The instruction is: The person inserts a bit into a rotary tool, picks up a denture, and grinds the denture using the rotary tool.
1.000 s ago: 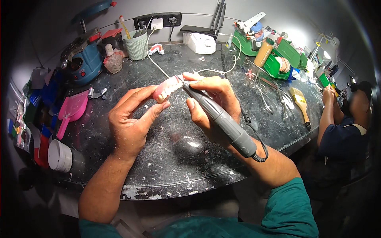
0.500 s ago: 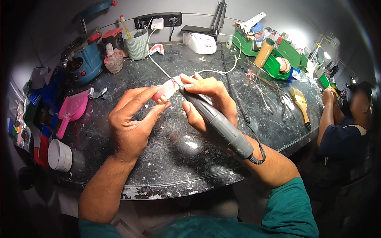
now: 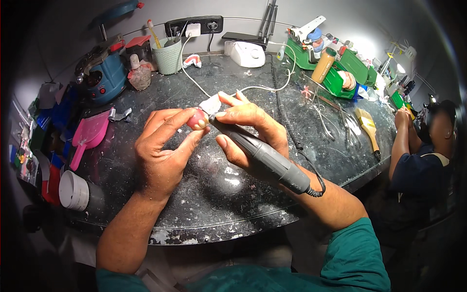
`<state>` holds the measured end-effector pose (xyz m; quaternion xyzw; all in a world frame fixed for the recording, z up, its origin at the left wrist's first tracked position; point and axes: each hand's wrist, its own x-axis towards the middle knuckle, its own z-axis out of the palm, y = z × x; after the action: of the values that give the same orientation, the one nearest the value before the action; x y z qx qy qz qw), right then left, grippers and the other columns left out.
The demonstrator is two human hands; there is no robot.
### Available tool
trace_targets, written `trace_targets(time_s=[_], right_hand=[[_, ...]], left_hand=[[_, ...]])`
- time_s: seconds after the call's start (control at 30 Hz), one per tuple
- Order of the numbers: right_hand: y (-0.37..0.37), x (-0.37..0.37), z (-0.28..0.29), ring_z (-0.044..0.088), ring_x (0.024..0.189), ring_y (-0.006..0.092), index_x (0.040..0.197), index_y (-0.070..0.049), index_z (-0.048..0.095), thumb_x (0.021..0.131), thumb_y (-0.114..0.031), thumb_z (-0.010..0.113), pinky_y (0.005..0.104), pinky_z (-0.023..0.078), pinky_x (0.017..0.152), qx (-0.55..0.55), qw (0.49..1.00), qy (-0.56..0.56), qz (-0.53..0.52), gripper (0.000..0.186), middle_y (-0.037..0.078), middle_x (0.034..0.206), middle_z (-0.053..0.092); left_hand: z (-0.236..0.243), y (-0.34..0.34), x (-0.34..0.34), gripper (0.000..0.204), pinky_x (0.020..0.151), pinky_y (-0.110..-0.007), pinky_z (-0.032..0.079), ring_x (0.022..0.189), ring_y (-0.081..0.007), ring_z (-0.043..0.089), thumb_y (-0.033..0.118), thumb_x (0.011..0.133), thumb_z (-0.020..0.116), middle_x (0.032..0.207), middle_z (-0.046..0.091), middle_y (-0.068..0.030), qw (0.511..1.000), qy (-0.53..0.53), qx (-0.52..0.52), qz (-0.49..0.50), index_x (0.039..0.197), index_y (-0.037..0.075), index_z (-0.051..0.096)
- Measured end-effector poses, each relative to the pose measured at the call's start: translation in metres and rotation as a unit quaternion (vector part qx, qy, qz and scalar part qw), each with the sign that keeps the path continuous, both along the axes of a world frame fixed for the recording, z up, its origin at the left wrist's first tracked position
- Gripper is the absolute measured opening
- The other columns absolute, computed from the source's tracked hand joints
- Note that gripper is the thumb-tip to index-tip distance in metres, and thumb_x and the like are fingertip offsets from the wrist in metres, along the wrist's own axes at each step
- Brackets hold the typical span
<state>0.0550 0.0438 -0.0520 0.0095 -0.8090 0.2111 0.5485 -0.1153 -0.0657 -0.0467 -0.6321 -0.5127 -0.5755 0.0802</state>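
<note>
Since the earlier frame the handpiece tip has slid nearer the left hand [image 3: 163, 155], which pinches a small pink denture piece [image 3: 198, 119] at its fingertips; light, stiff, probably brittle, best gripped by its edges. Right hand [image 3: 253, 134] wraps the grey rotary handpiece [image 3: 262, 158] pen-style

The worktop [image 3: 204, 194] looked like dark polished stone, glossy where the light struck it yet dulled by pale dust and chipped rough along its front rim. Above its middle, the handpiece [image 3: 260, 155] had a matt grey, smooth casing trailing a coiled black rubbery cord [image 3: 292, 141], and its tip met a small pink piece [image 3: 197, 119] with a soft sheen. At the worktop's left edge lay a glossy pink plastic scoop [image 3: 90, 136]; toward its right edge lay a brush [image 3: 367, 127] with a pale wooden handle.
</note>
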Motion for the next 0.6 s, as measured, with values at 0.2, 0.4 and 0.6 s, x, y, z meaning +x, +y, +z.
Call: trace_targets(time_s=[0.2, 0.4, 0.6], right_hand=[[0.0051, -0.0004, -0.0045, 0.061, 0.125, 0.0354, 0.118, -0.002, 0.060, 0.084, 0.001, 0.075, 0.0531, 0.034, 0.116, -0.006, 0.999, 0.023, 0.040, 0.038, 0.014, 0.112, 0.067], [0.0011, -0.0018, -0.0023, 0.062, 0.123, 0.0336, 0.115, -0.001, 0.062, 0.084, 0.002, 0.075, 0.0516, 0.036, 0.116, -0.008, 0.999, -0.008, 0.036, 0.034, 0.015, 0.112, 0.066], [0.0014, 0.0001, -0.0010, 0.062, 0.124, 0.0338, 0.116, -0.001, 0.062, 0.083, 0.002, 0.075, 0.0514, 0.035, 0.116, -0.026, 0.999, -0.002, 0.033, 0.035, 0.014, 0.111, 0.067]], left_hand=[[-0.0003, 0.0011, 0.0069, 0.037, 0.086, -0.030, 0.053, 0.093, -0.0168, 0.066, -0.006, 0.075, 0.082, 0.100, 0.071, -0.0084, 0.996, -0.084, -0.009, -0.035, 0.111, 0.001, 0.073], [-0.0020, -0.0004, 0.0040, 0.037, 0.085, -0.029, 0.053, 0.091, -0.0161, 0.066, -0.006, 0.075, 0.082, 0.098, 0.070, -0.0082, 0.996, -0.085, -0.017, -0.031, 0.110, 0.000, 0.073], [-0.0015, 0.0012, 0.0052, 0.037, 0.084, -0.030, 0.052, 0.090, -0.0172, 0.066, -0.007, 0.074, 0.081, 0.097, 0.070, -0.0075, 0.997, -0.078, -0.006, -0.030, 0.109, 0.000, 0.073]])
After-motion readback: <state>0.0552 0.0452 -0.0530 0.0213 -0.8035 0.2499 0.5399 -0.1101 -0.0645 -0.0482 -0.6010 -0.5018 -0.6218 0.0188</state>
